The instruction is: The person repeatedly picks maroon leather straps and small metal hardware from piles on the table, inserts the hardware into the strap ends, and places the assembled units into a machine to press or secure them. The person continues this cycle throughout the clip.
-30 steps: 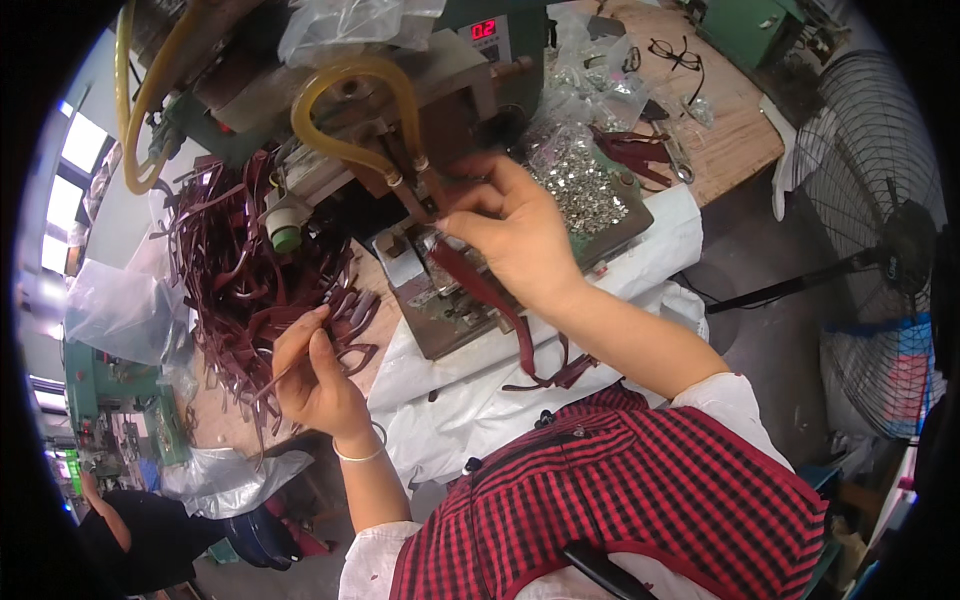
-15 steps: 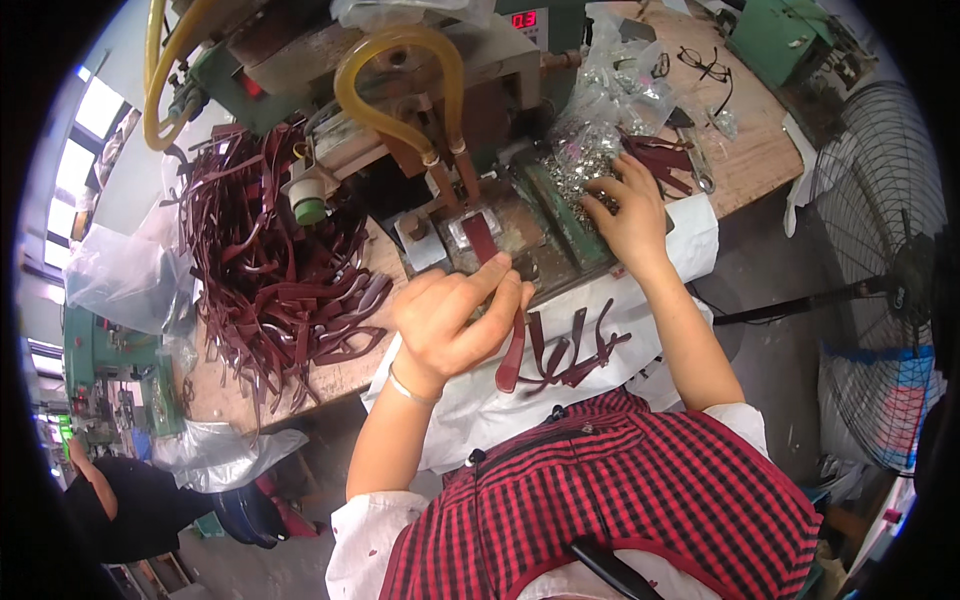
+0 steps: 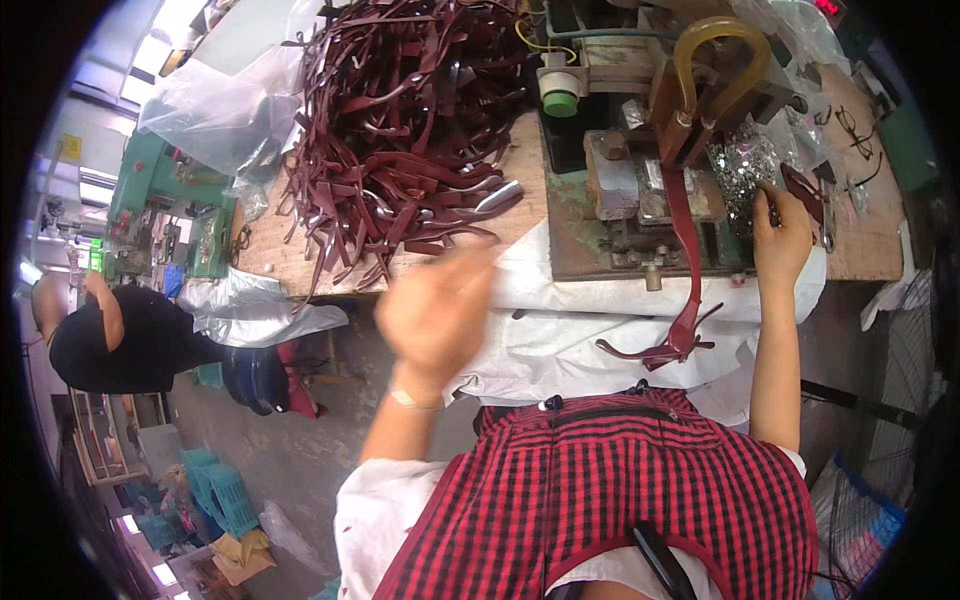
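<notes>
A dark red strap (image 3: 684, 220) runs from under the press head (image 3: 690, 135) down over the bench's front edge, apart from both my hands. Smeared by motion, my left hand (image 3: 437, 308) is in front of the large heap of dark red straps (image 3: 400, 150); its fingers are not clear. My right hand (image 3: 783, 235) reaches to the pile of small shiny metal pieces (image 3: 738, 165) beside the press. Its thumb and fingers are curled together there, and what they pinch cannot be made out. More dark red straps (image 3: 672, 350) lie on the white cloth (image 3: 560, 345) near my apron.
A looped yellow hose (image 3: 725, 35) rises above the press, with a green button (image 3: 560, 103) to its left. Eyeglasses (image 3: 853, 132) lie at the bench's far right. A fan (image 3: 895, 400) stands at right. To the left, another person in black (image 3: 130, 335) is beside a green machine.
The view has swung leftward. My left hand has let go of the strap at the press and moved left toward the heap. My right hand stays by the metal pieces, its fingers now closer together.
</notes>
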{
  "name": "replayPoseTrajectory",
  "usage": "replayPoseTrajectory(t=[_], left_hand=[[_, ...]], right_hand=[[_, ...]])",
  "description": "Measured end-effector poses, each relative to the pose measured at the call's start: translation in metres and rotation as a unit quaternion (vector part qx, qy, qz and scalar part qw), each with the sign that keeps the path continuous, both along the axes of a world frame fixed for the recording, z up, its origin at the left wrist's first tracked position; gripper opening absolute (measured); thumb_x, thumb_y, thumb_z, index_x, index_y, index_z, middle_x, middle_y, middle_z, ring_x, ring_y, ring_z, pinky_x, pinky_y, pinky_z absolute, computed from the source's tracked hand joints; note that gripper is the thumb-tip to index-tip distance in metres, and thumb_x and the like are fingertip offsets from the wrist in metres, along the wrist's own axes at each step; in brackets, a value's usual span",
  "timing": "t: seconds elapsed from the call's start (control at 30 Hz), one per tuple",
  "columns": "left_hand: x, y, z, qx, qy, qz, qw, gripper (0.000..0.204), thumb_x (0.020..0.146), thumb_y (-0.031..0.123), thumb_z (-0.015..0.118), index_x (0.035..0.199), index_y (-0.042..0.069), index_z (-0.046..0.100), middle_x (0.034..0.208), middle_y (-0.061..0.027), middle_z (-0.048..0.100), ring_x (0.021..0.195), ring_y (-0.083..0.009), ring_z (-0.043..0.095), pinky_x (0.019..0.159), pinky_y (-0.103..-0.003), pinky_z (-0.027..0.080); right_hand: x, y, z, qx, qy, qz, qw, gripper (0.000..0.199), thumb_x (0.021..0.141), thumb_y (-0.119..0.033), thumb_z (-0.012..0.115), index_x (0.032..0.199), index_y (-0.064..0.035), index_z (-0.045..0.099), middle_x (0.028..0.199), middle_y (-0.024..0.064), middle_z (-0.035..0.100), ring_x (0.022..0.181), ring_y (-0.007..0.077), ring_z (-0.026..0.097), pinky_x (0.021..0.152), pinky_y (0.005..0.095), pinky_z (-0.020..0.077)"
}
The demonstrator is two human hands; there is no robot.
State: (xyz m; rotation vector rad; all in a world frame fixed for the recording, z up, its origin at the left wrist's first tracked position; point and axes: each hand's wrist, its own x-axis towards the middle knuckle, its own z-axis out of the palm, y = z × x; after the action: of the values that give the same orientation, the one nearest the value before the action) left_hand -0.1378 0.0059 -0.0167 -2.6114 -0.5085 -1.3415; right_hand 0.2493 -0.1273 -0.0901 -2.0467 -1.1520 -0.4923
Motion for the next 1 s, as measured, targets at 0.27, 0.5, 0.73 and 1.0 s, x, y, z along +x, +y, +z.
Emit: replayPoseTrajectory(t=[0.27, 0.5, 0.73, 1.0], left_hand=[[-0.143, 0.089, -0.053, -0.039, 0.332, 0.14, 0.932, 0.032, 0.071, 0.001, 0.071, 0.099, 0.013, 0.076, 0.14, -0.009, 0.061, 0.128, -0.0321, 0.055, 0.103, -0.042, 0.044], [-0.093, 0.091, -0.043, -0.308, -0.019, 0.057, 0.949, 0.019, 0.083, -0.002, 0.069, 0.098, 0.008, 0.076, 0.13, -0.01, 0.067, 0.112, -0.0232, 0.063, 0.092, -0.034, 0.05], [-0.038, 0.086, -0.038, -0.573, -0.391, -0.06, 0.718, 0.045, 0.102, 0.014, 0.06, 0.145, 0.007, 0.048, 0.097, -0.0089, 0.071, 0.068, -0.0085, 0.062, 0.054, -0.017, 0.046], [0.04, 0.072, -0.05, -0.544, -0.223, -0.008, 0.808, 0.025, 0.103, 0.02, 0.062, 0.111, -0.003, 0.067, 0.1, -0.0096, 0.075, 0.075, -0.0077, 0.064, 0.067, -0.02, 0.048]], right_hand=[[-0.015, 0.023, 0.012, 0.089, 0.171, 0.055, 0.98, 0.02, 0.092, -0.011, 0.069, 0.109, -0.0016, 0.072, 0.098, 0.0094, 0.074, 0.088, 0.0156, 0.068, 0.084, 0.0285, 0.051], [-0.011, 0.021, 0.011, 0.097, 0.18, 0.053, 0.978, 0.019, 0.091, -0.01, 0.069, 0.108, -0.0023, 0.072, 0.1, 0.0108, 0.074, 0.092, 0.0196, 0.07, 0.086, 0.0299, 0.0516], [-0.025, -0.021, 0.017, 0.137, 0.299, -0.012, 0.944, 0.019, 0.089, -0.008, 0.071, 0.108, -0.0034, 0.075, 0.098, 0.0095, 0.075, 0.093, 0.0194, 0.069, 0.086, 0.03, 0.0515], [-0.087, 0.049, 0.085, 0.174, 0.367, 0.226, 0.885, 0.033, 0.083, -0.002, 0.072, 0.115, 0.0009, 0.064, 0.096, 0.0076, 0.072, 0.091, 0.0138, 0.068, 0.083, 0.0288, 0.0526]])
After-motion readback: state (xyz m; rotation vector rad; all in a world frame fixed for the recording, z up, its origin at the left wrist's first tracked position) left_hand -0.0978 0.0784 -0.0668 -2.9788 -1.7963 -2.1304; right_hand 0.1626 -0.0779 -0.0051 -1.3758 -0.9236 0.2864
